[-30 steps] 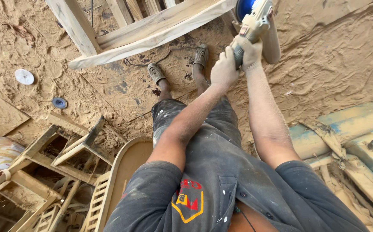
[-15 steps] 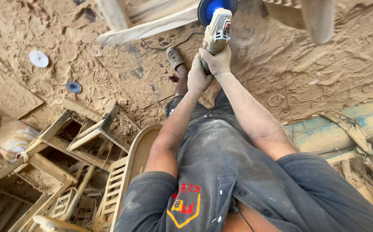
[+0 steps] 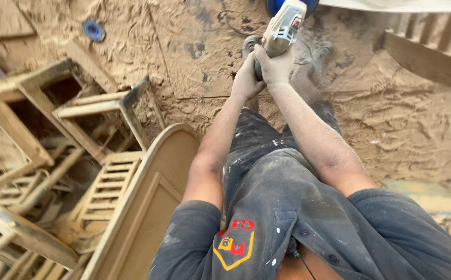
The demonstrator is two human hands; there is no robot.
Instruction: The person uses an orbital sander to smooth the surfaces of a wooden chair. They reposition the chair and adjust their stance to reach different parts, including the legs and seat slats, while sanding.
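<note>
Head view. Both arms are stretched out and downward over the person's dust-marked dark shirt. The left hand (image 3: 246, 78) and the right hand (image 3: 277, 65) are pressed together, each wrapped tightly around the rear body of a grey-white angle grinder (image 3: 283, 26), which sits at the top centre of the frame. The tool's blue guard (image 3: 275, 6) is cut off by the upper edge, so the disc itself cannot be seen.

Surroundings: the floor (image 3: 194, 46) is covered in sawdust. A small blue disc (image 3: 93, 30) lies on it at upper left, well apart from the hands. To the left lies a heap of unfinished wooden frames (image 3: 54, 114), with a slatted panel (image 3: 106, 189) and an arched wooden panel (image 3: 153, 197) just beside the person's left arm. At upper right stands a slatted wooden piece (image 3: 428, 46), with a pale board (image 3: 402, 4) along the top edge above it. The person's feet (partly hidden behind the hands and tool) rest on the sawdust near the grinder; nothing lies between the hands and the tool.

Change against half a second ago: the grinder and hands sit higher in the frame, the pale board that ran left of the tool is no longer there, the white disc has left view, and the grip is unchanged.
</note>
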